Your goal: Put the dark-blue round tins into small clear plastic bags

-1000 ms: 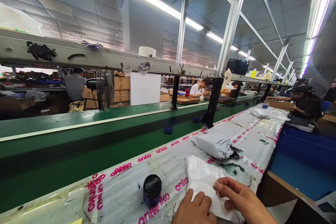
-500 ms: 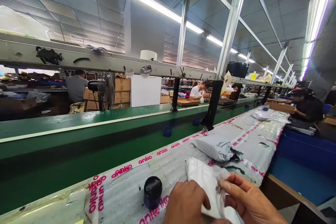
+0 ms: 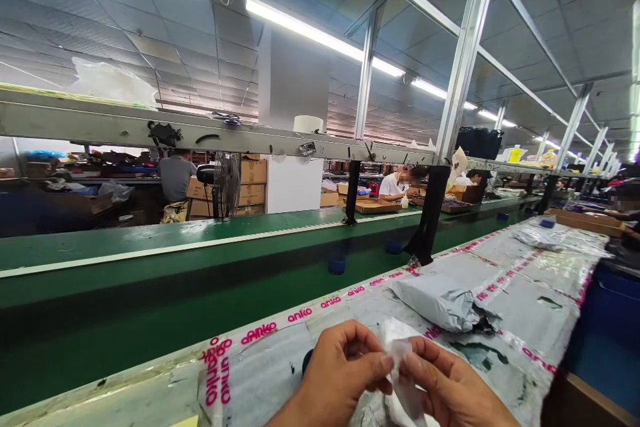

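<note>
- Your left hand [image 3: 345, 370] has a narrow pinch, thumb and fingers closed at the left side of a thin white sheet [image 3: 401, 350].
- Your right hand [image 3: 443, 377] holds the same sheet from the other side, thumb and fingers drawn together on it.
- The sheet is between your two hands, over the near part of the table [image 3: 265, 373]; whether it is paper or plastic, you cannot tell.
- More white material [image 3: 393, 329] shows just behind the sheet, partly hidden by your fingers.
- A dark container [image 3: 307, 361] peeks out just beside your left hand, mostly covered by it.
- Beyond your right hand, a white bag [image 3: 433, 300] lies on the table, its right end crumpled and dark.
- Past the table's far edge, a blue cup [image 3: 337, 264] stands on the green belt [image 3: 150, 327].
</note>
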Demonstrator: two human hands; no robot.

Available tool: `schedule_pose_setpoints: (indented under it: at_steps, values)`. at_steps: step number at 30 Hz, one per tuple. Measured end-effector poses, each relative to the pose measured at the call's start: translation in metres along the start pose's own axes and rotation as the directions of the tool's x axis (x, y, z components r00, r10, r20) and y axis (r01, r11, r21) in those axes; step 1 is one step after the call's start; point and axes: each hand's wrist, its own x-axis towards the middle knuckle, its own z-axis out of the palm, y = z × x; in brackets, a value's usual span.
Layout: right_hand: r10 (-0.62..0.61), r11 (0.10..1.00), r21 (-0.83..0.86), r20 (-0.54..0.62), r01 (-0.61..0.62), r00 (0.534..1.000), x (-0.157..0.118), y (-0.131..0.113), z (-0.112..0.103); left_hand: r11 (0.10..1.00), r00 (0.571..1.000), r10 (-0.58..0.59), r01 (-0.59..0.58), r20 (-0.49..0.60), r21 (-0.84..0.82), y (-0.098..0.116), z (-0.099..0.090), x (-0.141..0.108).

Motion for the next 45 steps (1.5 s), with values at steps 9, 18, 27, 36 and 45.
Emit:
schedule_pose_setpoints:
  at_steps: [9,18,27,36,45]
  values:
    - [-0.557,0.634,-0.713,-0.152,0.299,0.816,0.011,0.013,0.004,0.675,0.921,0.319,-0.055,-0.224,0.735,0.003,-0.034,-0.007]
    - [-0.752,-0.297,-0.787,0.541,0.541,0.376,0.041,0.020,0.020,-0.017,0.936,0.353,0.000,0.006,1.000,0.022,-0.057,-0.016]
    - [-0.735,-0.197,-0.795,0.507,0.574,0.451,0.076,0.025,0.042,-0.158,0.926,0.376,0.031,0.031,0.987,0.019,-0.072,0.004]
    - [-0.628,-0.086,-0.807,0.499,0.584,0.597,0.084,0.064,0.025,-0.285,0.941,0.316,-0.023,0.117,0.958,-0.016,-0.091,-0.001]
    - [-0.428,0.197,-0.833,0.402,0.517,0.810,0.056,0.075,0.014,-0.249,0.888,0.405,-0.121,0.217,0.961,-0.034,-0.107,-0.021]
